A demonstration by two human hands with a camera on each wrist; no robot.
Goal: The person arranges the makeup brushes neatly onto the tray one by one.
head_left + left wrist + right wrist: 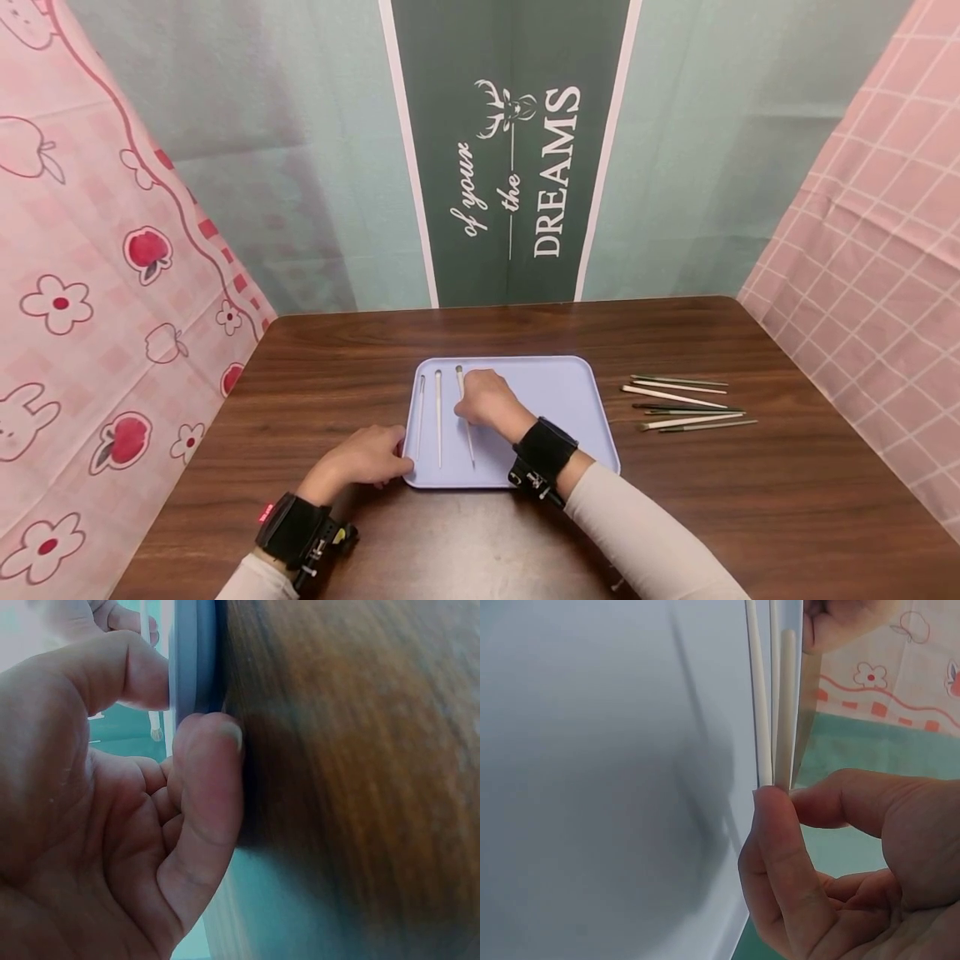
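A lavender tray (551,392) lies on the wooden table. My left hand (367,456) grips its near left corner; in the left wrist view the thumb (142,675) is over the rim and a finger (214,780) is against the outer side. Above the tray's left half, my right hand (489,398) pinches a slim pale-handled paintbrush (472,450) between thumb and fingers, its greenish bristle end pointing away. Left of it on the tray lie a white paintbrush (438,425) and a thinner paintbrush (420,417), roughly parallel. The right wrist view shows the held brush's handle (786,712) overlapping these two.
To the right of the tray, several paintbrushes (686,410) with white, green and dark handles lie loosely side by side on the table (337,350). Printed cloths hang on the left, back and right sides.
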